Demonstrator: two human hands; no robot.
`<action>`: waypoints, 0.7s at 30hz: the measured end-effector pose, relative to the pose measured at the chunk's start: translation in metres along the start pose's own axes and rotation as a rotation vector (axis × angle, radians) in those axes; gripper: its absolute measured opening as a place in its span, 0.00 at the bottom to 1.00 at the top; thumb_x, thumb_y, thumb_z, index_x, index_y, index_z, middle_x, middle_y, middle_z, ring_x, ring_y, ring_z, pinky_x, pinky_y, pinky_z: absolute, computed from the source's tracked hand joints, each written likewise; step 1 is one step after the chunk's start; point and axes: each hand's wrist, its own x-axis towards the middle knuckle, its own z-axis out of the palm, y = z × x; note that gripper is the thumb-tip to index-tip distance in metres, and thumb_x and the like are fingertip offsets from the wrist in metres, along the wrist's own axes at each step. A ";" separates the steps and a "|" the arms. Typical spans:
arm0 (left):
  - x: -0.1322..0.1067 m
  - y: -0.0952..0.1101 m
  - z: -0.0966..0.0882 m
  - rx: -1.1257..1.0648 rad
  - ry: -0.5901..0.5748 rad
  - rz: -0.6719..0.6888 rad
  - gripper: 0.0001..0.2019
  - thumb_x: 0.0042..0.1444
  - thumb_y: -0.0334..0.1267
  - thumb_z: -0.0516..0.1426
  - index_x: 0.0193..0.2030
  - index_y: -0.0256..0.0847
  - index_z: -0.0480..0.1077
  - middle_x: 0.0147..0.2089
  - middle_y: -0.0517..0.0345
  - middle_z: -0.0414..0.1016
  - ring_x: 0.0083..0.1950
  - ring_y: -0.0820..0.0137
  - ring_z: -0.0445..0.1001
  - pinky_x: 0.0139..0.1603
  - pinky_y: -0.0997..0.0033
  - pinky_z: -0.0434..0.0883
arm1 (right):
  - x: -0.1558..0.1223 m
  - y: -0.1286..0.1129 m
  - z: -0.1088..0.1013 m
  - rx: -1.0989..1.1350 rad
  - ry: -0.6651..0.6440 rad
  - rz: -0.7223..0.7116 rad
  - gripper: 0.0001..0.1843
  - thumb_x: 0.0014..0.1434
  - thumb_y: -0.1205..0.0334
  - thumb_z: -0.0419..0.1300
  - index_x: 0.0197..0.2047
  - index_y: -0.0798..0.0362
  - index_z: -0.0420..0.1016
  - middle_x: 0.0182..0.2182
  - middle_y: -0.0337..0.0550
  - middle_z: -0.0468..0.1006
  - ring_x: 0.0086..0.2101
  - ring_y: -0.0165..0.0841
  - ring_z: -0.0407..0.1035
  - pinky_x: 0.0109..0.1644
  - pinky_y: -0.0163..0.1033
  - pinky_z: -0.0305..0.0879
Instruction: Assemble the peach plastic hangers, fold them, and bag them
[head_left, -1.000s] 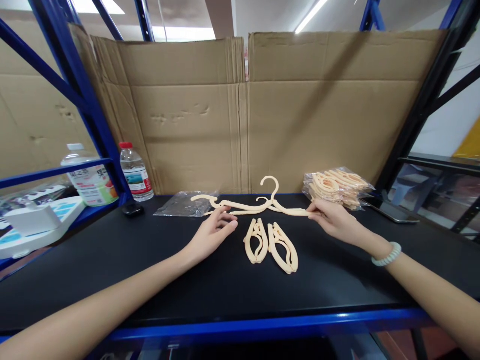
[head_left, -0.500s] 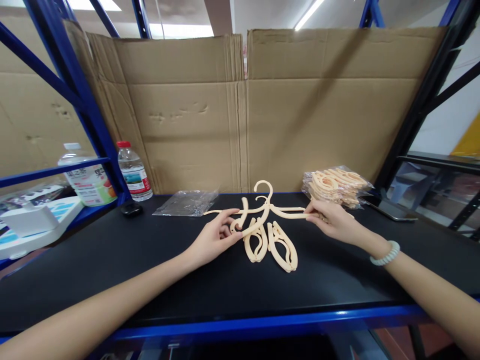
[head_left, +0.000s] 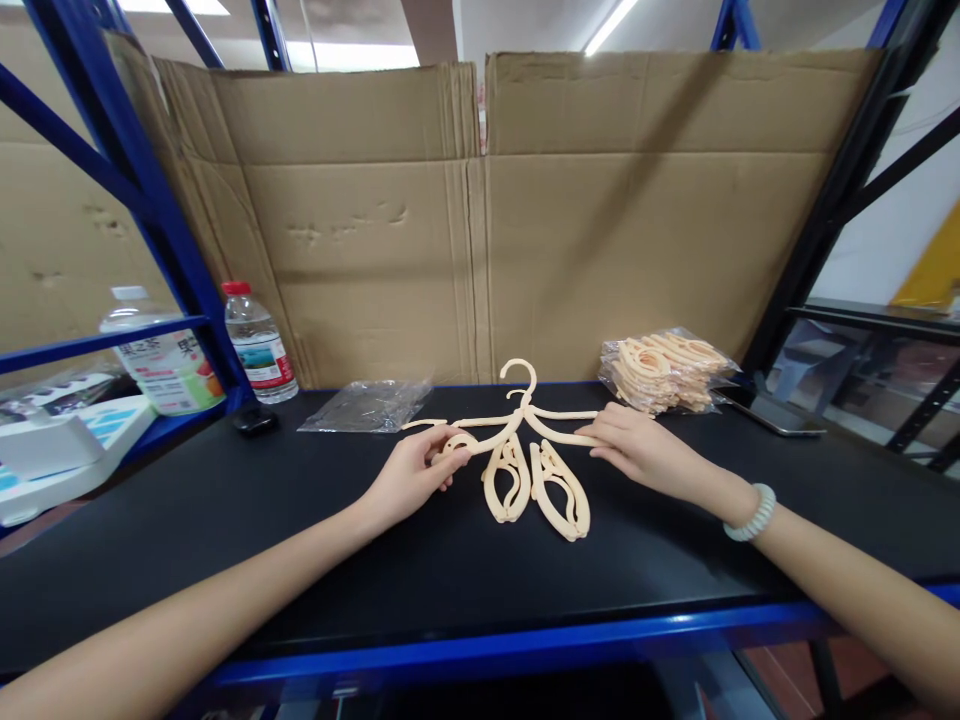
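A cream folding clothes hanger point(head_left: 504, 436) is held between my two hands, its hook pointing away from me. My left hand point(head_left: 416, 465) is closed around the end of its left arm, where a curved piece shows at the fingers. The fingers of my right hand point(head_left: 637, 443) pinch the right arm and cover its end. Another cream hanger, unfolded, lies just behind it, with its arms stretched to both sides; part of it is hidden. Two folded hangers point(head_left: 507, 485) rest on the black table directly in front, side by side.
A clear plastic bag point(head_left: 364, 405) lies flat at the back left. Bagged folded hangers point(head_left: 667, 370) are piled at the back right, beside a phone-like flat object point(head_left: 776, 410). A red-capped water bottle point(head_left: 259, 345) and black mouse point(head_left: 253, 419) stand left. Cardboard point(head_left: 375, 220) walls the back.
The curved piece that stood up by my left hand has swung down along the hanger's left arm. My left fingers have closed in around it. Both hands have shifted slightly left in view.
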 end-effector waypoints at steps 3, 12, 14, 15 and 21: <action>0.001 -0.001 0.001 -0.060 0.003 -0.012 0.13 0.56 0.46 0.54 0.38 0.36 0.67 0.29 0.61 0.66 0.24 0.77 0.66 0.25 0.77 0.67 | 0.000 -0.004 -0.003 -0.232 -0.015 0.075 0.12 0.65 0.62 0.51 0.36 0.56 0.73 0.30 0.47 0.73 0.34 0.37 0.66 0.37 0.41 0.62; 0.001 0.000 0.002 -0.138 0.018 -0.029 0.14 0.56 0.48 0.55 0.38 0.37 0.66 0.31 0.58 0.72 0.24 0.77 0.66 0.25 0.76 0.68 | -0.002 -0.011 -0.007 -0.436 0.054 0.216 0.13 0.66 0.62 0.50 0.38 0.56 0.75 0.53 0.55 0.69 0.30 0.34 0.71 0.25 0.37 0.62; 0.001 0.001 0.002 -0.146 0.027 -0.031 0.15 0.56 0.48 0.55 0.39 0.37 0.66 0.30 0.58 0.72 0.24 0.77 0.66 0.25 0.76 0.68 | -0.001 -0.011 -0.007 -0.349 0.092 0.193 0.13 0.65 0.64 0.49 0.40 0.56 0.74 0.56 0.57 0.65 0.33 0.36 0.72 0.29 0.39 0.67; 0.000 0.001 0.002 -0.149 0.031 -0.030 0.15 0.56 0.48 0.56 0.39 0.37 0.66 0.30 0.58 0.72 0.24 0.77 0.66 0.25 0.76 0.68 | -0.001 -0.011 -0.006 -0.288 0.118 0.183 0.13 0.65 0.66 0.48 0.43 0.55 0.74 0.57 0.58 0.64 0.35 0.37 0.72 0.31 0.41 0.69; 0.000 0.000 0.003 -0.163 0.054 -0.032 0.15 0.55 0.48 0.56 0.40 0.36 0.66 0.31 0.57 0.73 0.24 0.77 0.66 0.25 0.76 0.67 | -0.001 -0.006 0.000 0.116 0.256 0.200 0.22 0.63 0.68 0.49 0.60 0.52 0.61 0.54 0.54 0.67 0.47 0.41 0.69 0.48 0.49 0.69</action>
